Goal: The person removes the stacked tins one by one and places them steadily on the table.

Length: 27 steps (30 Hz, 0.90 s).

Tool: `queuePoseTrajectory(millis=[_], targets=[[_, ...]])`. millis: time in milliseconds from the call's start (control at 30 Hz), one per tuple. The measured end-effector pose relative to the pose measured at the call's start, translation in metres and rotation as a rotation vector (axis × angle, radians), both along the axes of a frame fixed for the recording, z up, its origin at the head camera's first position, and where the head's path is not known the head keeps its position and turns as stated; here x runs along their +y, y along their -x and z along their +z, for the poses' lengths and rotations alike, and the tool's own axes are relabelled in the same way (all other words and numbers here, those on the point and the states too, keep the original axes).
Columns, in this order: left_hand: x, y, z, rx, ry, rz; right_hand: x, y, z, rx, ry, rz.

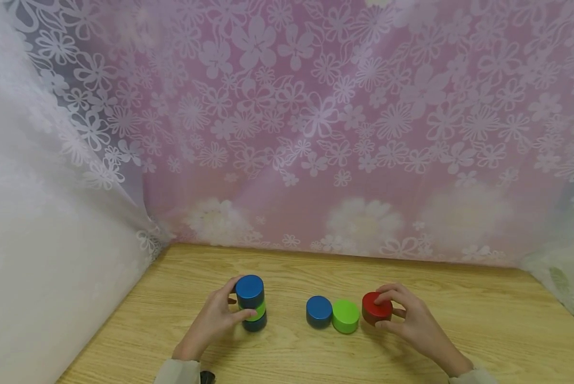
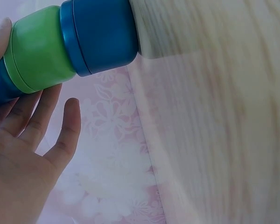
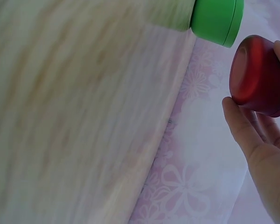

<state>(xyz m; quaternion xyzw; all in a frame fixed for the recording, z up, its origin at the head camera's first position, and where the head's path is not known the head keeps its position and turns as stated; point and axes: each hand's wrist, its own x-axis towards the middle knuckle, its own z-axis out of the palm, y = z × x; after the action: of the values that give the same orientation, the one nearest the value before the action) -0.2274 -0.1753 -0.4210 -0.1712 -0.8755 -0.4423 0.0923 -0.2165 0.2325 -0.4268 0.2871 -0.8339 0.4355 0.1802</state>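
Within the hands (image 1: 216,316) (image 1: 415,319) are a stack (image 1: 258,306) and a red cylinder (image 1: 372,308).

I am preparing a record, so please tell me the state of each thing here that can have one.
Blue-green-blue stack: upright, gripped by the left hand
Red cylinder: raised off the table, held by the right hand
Loose blue cylinder: standing, not held
Loose green cylinder: standing close beside the blue one, not held
Flowered cloth: hanging
Black object: partly out of frame, state unclear
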Motion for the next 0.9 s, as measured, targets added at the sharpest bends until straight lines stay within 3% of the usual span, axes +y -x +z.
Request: queuePoseTrajectory(millis=[633, 900], targets=[[-0.0012, 0.0003, -0.0009, -0.001, -0.004, -0.008, 0.0038, 0.0035, -0.0014, -0.061, -0.040, -0.012], [-0.0016, 0.0008, -0.0016, -0.005, -0.014, -0.018, 0.0056, 0.0065, -0.0017, -0.179, -0.103, 0.036]])
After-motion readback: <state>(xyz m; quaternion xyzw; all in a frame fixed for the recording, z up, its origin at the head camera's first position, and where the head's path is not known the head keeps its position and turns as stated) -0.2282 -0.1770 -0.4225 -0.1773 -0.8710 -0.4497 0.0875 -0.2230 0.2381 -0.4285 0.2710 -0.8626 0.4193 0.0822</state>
